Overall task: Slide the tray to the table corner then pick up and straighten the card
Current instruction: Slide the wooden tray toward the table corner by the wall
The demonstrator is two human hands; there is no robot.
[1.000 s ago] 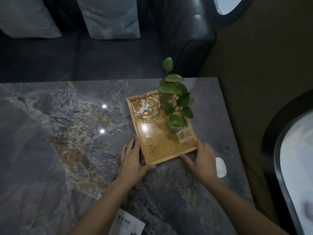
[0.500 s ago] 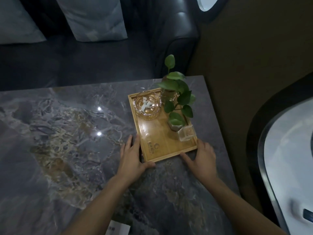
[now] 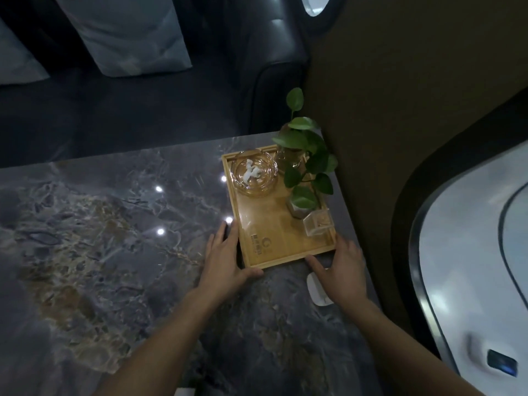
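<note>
A wooden tray (image 3: 264, 247) lies near the far right corner of the dark marble table (image 3: 114, 238). It carries a glass ashtray (image 3: 253, 174), a green plant in a glass pot (image 3: 304, 178) and a small clear box (image 3: 317, 225). My left hand (image 3: 224, 260) presses flat against the tray's near left corner, thumb along its front edge. My right hand (image 3: 343, 270) holds the near right corner the same way. A sliver of the white card (image 3: 184, 392) shows at the bottom edge, under my left forearm.
A small white oval object (image 3: 315, 291) lies on the table, partly under my right hand. A dark sofa with pale cushions (image 3: 128, 38) stands beyond the table. A brown wall (image 3: 400, 95) runs along the table's right edge, with a white curved surface (image 3: 471, 267) further right.
Both hands have pushed the tray away from me and to the right, close to the far right corner. The card has dropped nearly out of view at the bottom.
</note>
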